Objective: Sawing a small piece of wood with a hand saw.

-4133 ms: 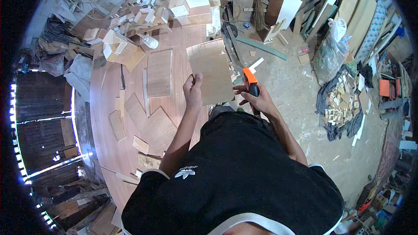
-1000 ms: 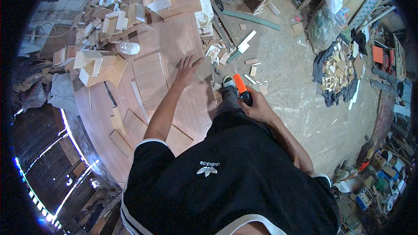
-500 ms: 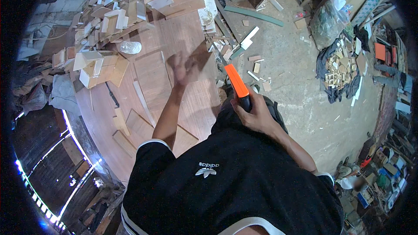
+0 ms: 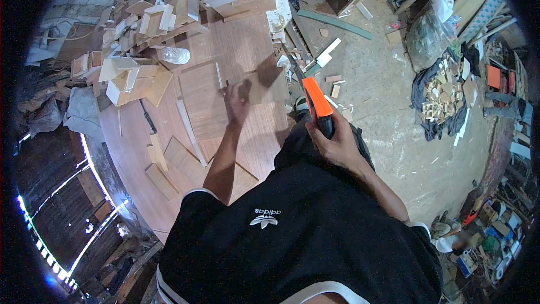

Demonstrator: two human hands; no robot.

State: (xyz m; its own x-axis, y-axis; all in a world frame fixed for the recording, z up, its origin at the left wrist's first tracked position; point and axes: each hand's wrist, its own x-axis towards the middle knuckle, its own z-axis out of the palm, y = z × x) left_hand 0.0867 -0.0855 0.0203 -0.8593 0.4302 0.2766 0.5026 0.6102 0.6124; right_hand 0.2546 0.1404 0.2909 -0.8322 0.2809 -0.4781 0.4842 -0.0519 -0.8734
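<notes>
My right hand is wrapped around the black grip of a handsaw with an orange-topped handle. Held in front of my right thigh, the saw points away from me; its thin blade is hardly visible from above. My left hand hovers over the brown wooden panels on the work surface, fingers loosely bent and apart, with nothing seen in them. Just beyond its fingertips lies a narrow pale strip. A longer light strip rests on the panels to the left of my forearm.
Open wooden boxes and a pile of small wooden parts crowd the far left, near a clear plastic cup. Offcuts and a green strip litter the floor. A scrap heap on dark cloth lies right, beside a plastic sack.
My left hand has come slightly nearer to me, its spread fingers drawing in. The saw has shifted a little to the right in my right hand. The whole view has turned slightly.
</notes>
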